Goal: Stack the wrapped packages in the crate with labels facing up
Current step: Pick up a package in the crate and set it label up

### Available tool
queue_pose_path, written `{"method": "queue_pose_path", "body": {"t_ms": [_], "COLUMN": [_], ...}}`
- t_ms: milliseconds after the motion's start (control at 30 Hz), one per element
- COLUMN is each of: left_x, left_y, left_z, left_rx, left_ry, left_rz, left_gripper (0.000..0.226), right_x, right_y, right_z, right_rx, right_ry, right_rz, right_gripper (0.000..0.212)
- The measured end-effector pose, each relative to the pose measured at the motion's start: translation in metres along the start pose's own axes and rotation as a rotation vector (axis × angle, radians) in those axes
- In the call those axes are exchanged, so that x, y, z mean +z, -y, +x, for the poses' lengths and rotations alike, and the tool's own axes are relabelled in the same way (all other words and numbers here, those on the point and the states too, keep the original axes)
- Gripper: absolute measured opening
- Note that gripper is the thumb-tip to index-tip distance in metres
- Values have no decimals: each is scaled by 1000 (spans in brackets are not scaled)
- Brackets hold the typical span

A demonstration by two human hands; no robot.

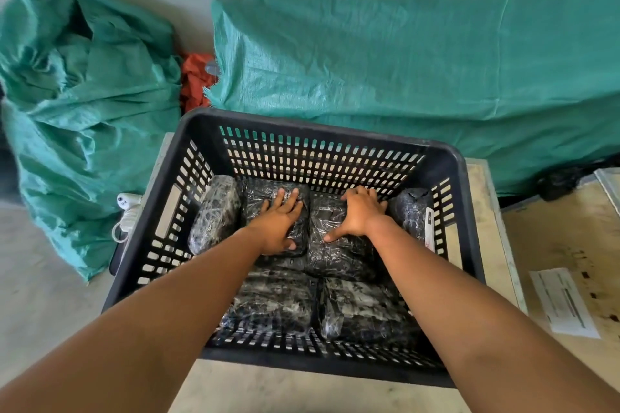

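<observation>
A black slotted plastic crate [459,198] stands on a wooden surface and holds several black packages wrapped in clear film. My left hand [280,223] lies flat, fingers spread, on a package [298,235] at the back middle. My right hand [360,214] presses flat on the package [339,255] beside it. A package [214,211] stands on edge against the left wall. Another [411,208] leans at the right wall with a white label [429,228] on its side. Two more packages [278,305] [365,312] lie in front, no labels showing.
Green woven sacks lie behind the crate: a crumpled one [84,104] at left and a long flat one [419,70] at right, with orange cloth [196,80] between. A white power strip [129,208] sits left of the crate. A paper sheet [563,302] lies on the wood at right.
</observation>
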State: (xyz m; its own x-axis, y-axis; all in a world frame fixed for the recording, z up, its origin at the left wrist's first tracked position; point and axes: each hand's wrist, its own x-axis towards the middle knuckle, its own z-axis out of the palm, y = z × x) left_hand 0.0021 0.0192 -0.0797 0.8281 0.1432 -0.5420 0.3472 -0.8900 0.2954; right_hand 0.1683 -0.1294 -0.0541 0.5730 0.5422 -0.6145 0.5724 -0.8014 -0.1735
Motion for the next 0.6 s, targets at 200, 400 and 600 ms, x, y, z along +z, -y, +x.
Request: {"method": "queue_pose_path", "body": {"t_ms": [200, 400, 600], "left_x": [1, -28, -56], "left_y": [8, 10, 5], "left_z": [2, 6, 5], "left_rx": [17, -23, -16], "left_ry": [-22, -37, -70], "left_rz": [-93, -654, -952], "left_gripper": [105, 69, 64], "right_x": [-18, -30, -41], "right_y": [-2, -17, -23], "right_z": [-3, -29, -55], "right_rx": [-30, -177, -340], "right_ry": [57, -6, -94], "right_rz": [112, 187, 213], "right_gripper": [112, 95, 74]}}
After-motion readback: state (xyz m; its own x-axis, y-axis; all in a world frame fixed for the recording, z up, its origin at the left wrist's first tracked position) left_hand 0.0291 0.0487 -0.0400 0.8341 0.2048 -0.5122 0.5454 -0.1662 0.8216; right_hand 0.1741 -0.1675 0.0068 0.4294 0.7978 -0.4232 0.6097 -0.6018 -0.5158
